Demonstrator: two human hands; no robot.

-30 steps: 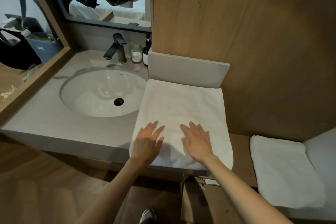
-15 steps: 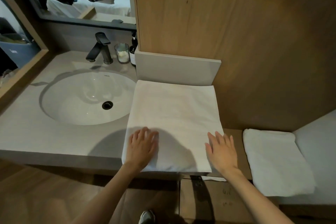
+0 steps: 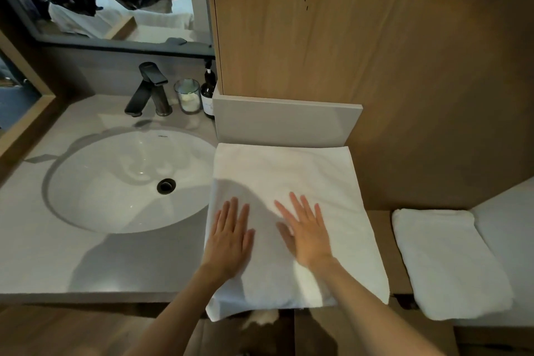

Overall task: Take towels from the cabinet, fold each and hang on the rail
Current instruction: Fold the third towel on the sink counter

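A white towel [image 3: 291,176] lies spread flat on the grey counter [image 3: 34,254], right of the sink, its near edge drooping over the counter's front. My left hand [image 3: 231,237] rests palm down on the towel's near left part, fingers apart. My right hand [image 3: 306,231] lies flat on its near middle, fingers spread. Neither hand grips the cloth. A second white towel [image 3: 445,263], folded, sits on a lower ledge to the right.
An oval basin [image 3: 115,182] with a black tap [image 3: 147,89] fills the counter's left. A glass jar [image 3: 188,95] and a dark pump bottle [image 3: 208,92] stand behind it. A grey upstand [image 3: 286,121] and wooden wall panel [image 3: 375,37] back the towel.
Both hands have slid over the towel: the right one moved from the near right edge back toward the middle, the left one shifted slightly right. The towel itself stays in place.
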